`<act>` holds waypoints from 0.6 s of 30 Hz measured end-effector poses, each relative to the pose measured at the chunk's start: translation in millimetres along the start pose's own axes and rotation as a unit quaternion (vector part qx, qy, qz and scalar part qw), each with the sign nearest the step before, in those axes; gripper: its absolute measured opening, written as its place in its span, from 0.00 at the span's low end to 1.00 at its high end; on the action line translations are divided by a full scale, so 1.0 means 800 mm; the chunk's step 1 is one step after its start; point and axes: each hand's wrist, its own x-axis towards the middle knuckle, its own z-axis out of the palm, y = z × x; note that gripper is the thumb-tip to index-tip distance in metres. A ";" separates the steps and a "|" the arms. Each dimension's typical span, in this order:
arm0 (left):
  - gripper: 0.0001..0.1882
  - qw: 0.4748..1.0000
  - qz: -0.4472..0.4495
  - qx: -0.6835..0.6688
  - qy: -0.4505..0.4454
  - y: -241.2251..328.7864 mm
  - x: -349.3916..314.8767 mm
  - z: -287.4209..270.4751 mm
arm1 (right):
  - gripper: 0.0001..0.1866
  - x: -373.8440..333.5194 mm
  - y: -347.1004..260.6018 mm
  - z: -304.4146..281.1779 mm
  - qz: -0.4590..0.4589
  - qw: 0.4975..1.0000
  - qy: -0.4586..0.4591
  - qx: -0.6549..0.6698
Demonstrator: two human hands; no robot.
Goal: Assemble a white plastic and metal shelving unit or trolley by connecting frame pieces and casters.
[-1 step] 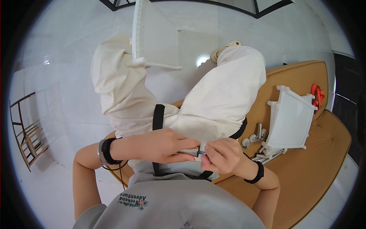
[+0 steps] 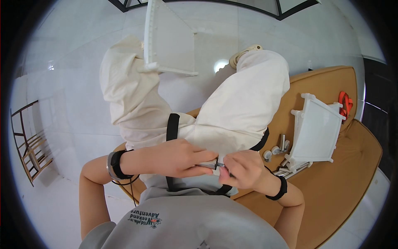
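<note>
Above my lap, my left hand (image 2: 182, 159) is closed round a short silver metal tube (image 2: 206, 164), with the thumb on one side and fingers on the other. My right hand (image 2: 243, 169) pinches a small dark grey piece (image 2: 219, 164) at the tube's right end. Its fingers hide most of that piece, so I cannot make out its full shape. The two hands nearly meet at this joint.
On the tan sofa (image 2: 344, 166) to my right lie white plastic shelf panels (image 2: 316, 128), metal tubes (image 2: 282, 142), white round caps (image 2: 267, 155) and a red strap (image 2: 345, 106). A white panel (image 2: 172, 39) stands between my feet. A brown rack (image 2: 31, 145) is far left.
My right fingers have shifted slightly about the dark end piece. My left hand and everything around stay in place.
</note>
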 end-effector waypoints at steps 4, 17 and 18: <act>0.17 0.977 0.024 0.205 0.057 -0.003 0.007 -0.001 | 0.09 0.008 -0.001 0.001 0.138 0.989 -0.003 0.051; 0.15 0.994 -0.107 -0.023 0.004 -0.022 0.013 -0.033 | 0.11 0.016 0.031 -0.004 0.156 0.982 -0.029 0.100; 0.15 0.994 -0.108 -0.023 0.005 -0.021 0.014 -0.036 | 0.12 0.019 0.033 -0.007 0.072 0.996 -0.046 0.042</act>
